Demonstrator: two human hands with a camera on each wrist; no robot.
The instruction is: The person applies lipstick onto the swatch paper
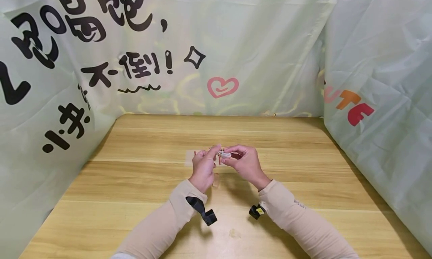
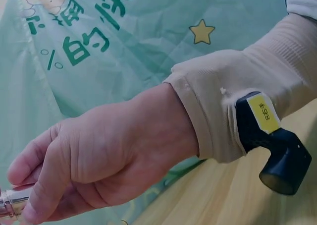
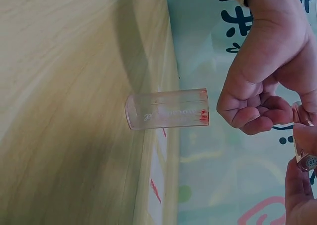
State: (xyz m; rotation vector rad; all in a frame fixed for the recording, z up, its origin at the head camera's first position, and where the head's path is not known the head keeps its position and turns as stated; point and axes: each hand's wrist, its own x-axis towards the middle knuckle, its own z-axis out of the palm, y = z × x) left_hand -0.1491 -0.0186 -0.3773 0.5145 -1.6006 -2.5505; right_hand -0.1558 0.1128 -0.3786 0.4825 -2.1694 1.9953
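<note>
Both hands meet over the middle of the table, on a small shiny lipstick tube (image 1: 225, 154). My left hand (image 1: 202, 169) grips one end, its thumb along the tube. The other end is pinched between thumb and fingers of my right hand (image 1: 246, 163). In the left wrist view, the right hand (image 2: 99, 150) holds the metallic tube (image 2: 15, 202) at the frame's edge. A round label shows on the tube's end (image 3: 309, 161) in the right wrist view. Close by, a clear cap (image 3: 168, 108) with red smears stands upright on the table. Fingers hide much of the tube.
A pale paper strip (image 1: 188, 158) with red strokes lies on the wooden table (image 1: 135, 184) behind the hands. Printed cloth (image 1: 270, 45) hangs around the table's back and sides. Each sleeve carries a black wrist camera mount (image 1: 202, 212).
</note>
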